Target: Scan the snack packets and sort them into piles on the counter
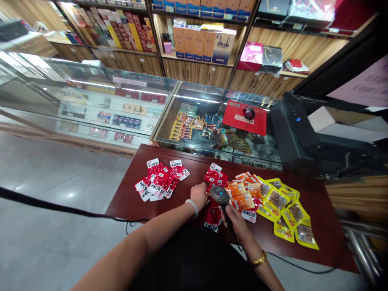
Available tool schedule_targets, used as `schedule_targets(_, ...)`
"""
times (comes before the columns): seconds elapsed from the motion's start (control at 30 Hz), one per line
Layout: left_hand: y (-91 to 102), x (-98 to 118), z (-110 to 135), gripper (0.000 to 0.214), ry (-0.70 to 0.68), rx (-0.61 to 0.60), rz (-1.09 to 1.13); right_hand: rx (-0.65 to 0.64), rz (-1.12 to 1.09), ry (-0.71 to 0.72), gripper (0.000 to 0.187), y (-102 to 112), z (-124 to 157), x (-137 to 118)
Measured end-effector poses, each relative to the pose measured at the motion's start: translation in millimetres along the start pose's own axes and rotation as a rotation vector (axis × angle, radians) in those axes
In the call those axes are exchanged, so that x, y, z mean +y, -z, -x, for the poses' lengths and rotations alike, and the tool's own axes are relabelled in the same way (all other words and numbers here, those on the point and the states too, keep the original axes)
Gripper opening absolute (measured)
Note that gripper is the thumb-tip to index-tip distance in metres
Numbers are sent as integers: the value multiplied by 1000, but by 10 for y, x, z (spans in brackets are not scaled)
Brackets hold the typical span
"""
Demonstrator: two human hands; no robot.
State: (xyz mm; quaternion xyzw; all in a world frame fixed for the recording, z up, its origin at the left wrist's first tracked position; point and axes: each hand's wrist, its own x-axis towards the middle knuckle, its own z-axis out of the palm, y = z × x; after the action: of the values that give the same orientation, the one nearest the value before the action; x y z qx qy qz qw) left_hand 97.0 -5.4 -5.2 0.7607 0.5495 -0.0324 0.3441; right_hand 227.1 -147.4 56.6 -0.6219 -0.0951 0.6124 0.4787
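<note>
My right hand [240, 227] is wrapped round the handle of a black barcode scanner [220, 195], its head tilted over the packets. To its left, my left hand [199, 195] has curled fingers at a red snack packet [214, 214] in the middle group; the fingertips are partly hidden beside the scanner head. More red-and-white packets [160, 180] lie in a loose pile on the left of the brown table. Orange packets [242, 196] overlap near the scanner. Yellow packets [277, 199] with brown sticks showing inside spread out to the right.
The brown table [123, 198] abuts a glass display counter [200, 91], which has a red mat [232, 117] and a black mouse [249, 113] on it. A dark monitor [292, 129] stands at the right. A black cable [60, 207] crosses the left. Boxed goods fill the back shelves.
</note>
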Motion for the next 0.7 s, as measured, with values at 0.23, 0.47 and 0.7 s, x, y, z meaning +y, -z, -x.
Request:
schedule_targets(0.23, 206, -426, 61, 23, 167, -19, 392, 5, 50, 12, 47, -56, -79, -43)
schedule_targets(0.47, 210, -617, 148, 20, 182, 54, 403, -152, 142, 43, 50, -327, -228, -118)
schedule_targets(0.7, 589, -839, 164, 32, 255, 287, 275, -159, 176, 66, 56, -380, -311, -19)
